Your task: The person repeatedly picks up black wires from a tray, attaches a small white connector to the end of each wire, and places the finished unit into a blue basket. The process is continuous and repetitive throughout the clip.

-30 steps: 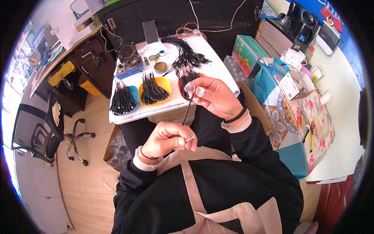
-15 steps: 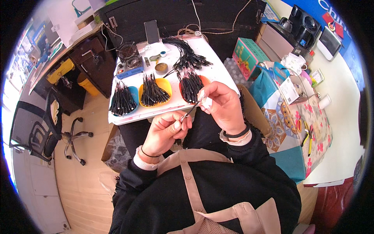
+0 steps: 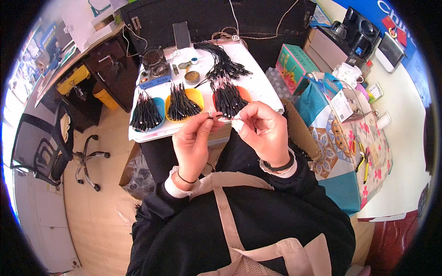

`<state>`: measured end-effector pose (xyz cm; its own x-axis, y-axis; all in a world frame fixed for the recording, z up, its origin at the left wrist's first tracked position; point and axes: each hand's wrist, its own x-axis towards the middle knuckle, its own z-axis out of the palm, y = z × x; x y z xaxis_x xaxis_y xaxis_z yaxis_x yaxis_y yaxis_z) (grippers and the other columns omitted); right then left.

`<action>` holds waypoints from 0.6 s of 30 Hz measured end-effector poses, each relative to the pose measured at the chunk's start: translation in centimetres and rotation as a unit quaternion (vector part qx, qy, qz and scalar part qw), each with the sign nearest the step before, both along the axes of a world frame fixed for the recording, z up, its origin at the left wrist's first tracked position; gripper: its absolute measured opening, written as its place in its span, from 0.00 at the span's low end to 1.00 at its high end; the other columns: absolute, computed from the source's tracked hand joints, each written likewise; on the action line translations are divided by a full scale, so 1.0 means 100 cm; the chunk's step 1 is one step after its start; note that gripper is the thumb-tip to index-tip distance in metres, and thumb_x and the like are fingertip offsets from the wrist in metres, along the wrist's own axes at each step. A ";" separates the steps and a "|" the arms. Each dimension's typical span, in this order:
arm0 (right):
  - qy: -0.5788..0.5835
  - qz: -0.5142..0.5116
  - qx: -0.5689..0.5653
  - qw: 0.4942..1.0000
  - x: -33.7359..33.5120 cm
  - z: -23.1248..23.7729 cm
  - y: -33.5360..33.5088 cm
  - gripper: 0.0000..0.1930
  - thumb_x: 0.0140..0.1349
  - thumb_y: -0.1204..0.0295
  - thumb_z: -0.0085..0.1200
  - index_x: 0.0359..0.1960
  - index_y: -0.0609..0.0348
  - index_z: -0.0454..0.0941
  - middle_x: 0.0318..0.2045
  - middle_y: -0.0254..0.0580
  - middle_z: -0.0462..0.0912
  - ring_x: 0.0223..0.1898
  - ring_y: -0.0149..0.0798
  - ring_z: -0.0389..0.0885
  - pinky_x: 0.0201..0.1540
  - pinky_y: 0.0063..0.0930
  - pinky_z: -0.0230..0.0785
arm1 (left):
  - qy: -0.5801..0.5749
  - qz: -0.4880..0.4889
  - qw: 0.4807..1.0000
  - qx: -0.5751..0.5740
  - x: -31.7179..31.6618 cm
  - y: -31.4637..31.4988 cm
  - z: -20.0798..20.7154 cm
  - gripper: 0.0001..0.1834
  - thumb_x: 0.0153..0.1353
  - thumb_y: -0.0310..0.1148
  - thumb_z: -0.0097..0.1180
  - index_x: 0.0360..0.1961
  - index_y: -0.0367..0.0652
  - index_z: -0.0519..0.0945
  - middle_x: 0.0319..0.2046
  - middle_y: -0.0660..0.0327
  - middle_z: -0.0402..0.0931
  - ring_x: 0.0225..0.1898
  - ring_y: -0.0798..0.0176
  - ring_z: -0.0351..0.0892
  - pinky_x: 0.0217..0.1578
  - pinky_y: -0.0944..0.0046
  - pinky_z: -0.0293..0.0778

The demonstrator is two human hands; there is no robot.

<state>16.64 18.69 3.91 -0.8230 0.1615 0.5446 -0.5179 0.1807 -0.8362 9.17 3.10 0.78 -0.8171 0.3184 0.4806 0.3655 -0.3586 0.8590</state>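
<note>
Over the near edge of the white table point(image 3: 267, 92), my left hand point(image 3: 193, 142) is closed in a pinch on a thin black cable point(image 3: 218, 116). My right hand point(image 3: 267, 133) pinches the cable's other end, a white wrap showing on a fingertip. Fingers hide most of the cable. Just beyond the hands, bundles of similar black cables with pale ends lie in a blue bowl point(image 3: 159, 108), a yellow bowl point(image 3: 197, 97) and a red-orange bowl point(image 3: 246, 94). My right hand is nearest the red-orange bowl and partly overlaps its cables.
Farther back on the table are a blue device with a fan point(image 3: 155, 82), a small round tin point(image 3: 192, 77), a phone point(image 3: 182, 35) and a loose heap of black cables point(image 3: 225, 64). Yellow-handled pliers point(image 3: 366, 170) lie on the patterned cloth at right. An office chair point(image 3: 60, 142) stands left.
Both hands have moved up and away from me, nearer the bowls. My left hand has turned more upright, and the cable between the hands now lies nearly level.
</note>
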 end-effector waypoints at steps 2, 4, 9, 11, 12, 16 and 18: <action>0.003 -0.003 -0.009 1.000 0.002 0.001 -0.002 0.06 0.61 0.79 0.57 0.37 0.66 0.74 0.31 0.28 0.75 0.30 0.17 0.69 0.33 0.10 0.62 | 0.025 0.011 1.000 0.012 0.003 0.003 0.001 0.07 0.66 0.23 0.51 0.41 0.31 0.79 0.39 0.56 0.83 0.38 0.69 0.81 0.43 0.69 0.76; 0.001 -0.006 -0.008 1.000 0.002 0.001 -0.003 0.06 0.61 0.79 0.58 0.37 0.66 0.74 0.31 0.28 0.75 0.29 0.16 0.68 0.32 0.10 0.61 | 0.037 0.023 0.999 0.004 0.004 0.002 0.003 0.07 0.67 0.23 0.51 0.41 0.31 0.78 0.40 0.55 0.83 0.40 0.69 0.81 0.45 0.69 0.76; -0.040 -0.004 0.023 0.999 -0.003 0.002 -0.010 0.07 0.61 0.78 0.58 0.38 0.65 0.74 0.30 0.27 0.76 0.28 0.16 0.68 0.31 0.10 0.61 | -0.026 -0.029 0.999 0.028 0.012 -0.002 0.006 0.07 0.67 0.23 0.50 0.41 0.31 0.78 0.37 0.56 0.82 0.39 0.69 0.81 0.45 0.69 0.77; -0.048 0.028 -0.042 0.998 -0.006 0.000 -0.014 0.05 0.61 0.78 0.58 0.37 0.65 0.75 0.28 0.28 0.77 0.27 0.16 0.70 0.29 0.11 0.62 | -0.064 -0.062 0.996 0.004 0.014 -0.001 0.005 0.08 0.66 0.21 0.50 0.43 0.30 0.77 0.33 0.60 0.81 0.33 0.71 0.80 0.37 0.72 0.77; -0.050 0.043 -0.075 0.995 -0.007 -0.001 -0.014 0.05 0.61 0.77 0.58 0.36 0.64 0.76 0.27 0.28 0.77 0.26 0.17 0.71 0.28 0.11 0.63 | -0.096 -0.107 0.989 0.023 0.015 -0.002 0.005 0.08 0.67 0.22 0.50 0.43 0.31 0.78 0.32 0.60 0.81 0.30 0.72 0.78 0.33 0.74 0.75; -0.050 0.040 -0.045 0.997 -0.013 -0.006 -0.011 0.04 0.64 0.79 0.53 0.39 0.66 0.75 0.29 0.33 0.80 0.27 0.20 0.77 0.29 0.14 0.70 | -0.170 -0.187 0.967 0.020 0.012 -0.007 0.004 0.09 0.68 0.26 0.48 0.43 0.33 0.78 0.28 0.61 0.79 0.21 0.76 0.69 0.23 0.78 0.64; -0.058 0.079 -0.088 0.991 -0.014 -0.009 -0.009 0.05 0.65 0.78 0.53 0.40 0.66 0.75 0.30 0.35 0.80 0.27 0.22 0.78 0.31 0.14 0.71 | -0.197 -0.216 0.956 0.033 0.011 -0.008 0.004 0.09 0.69 0.27 0.48 0.43 0.34 0.79 0.27 0.62 0.79 0.20 0.77 0.64 0.22 0.78 0.60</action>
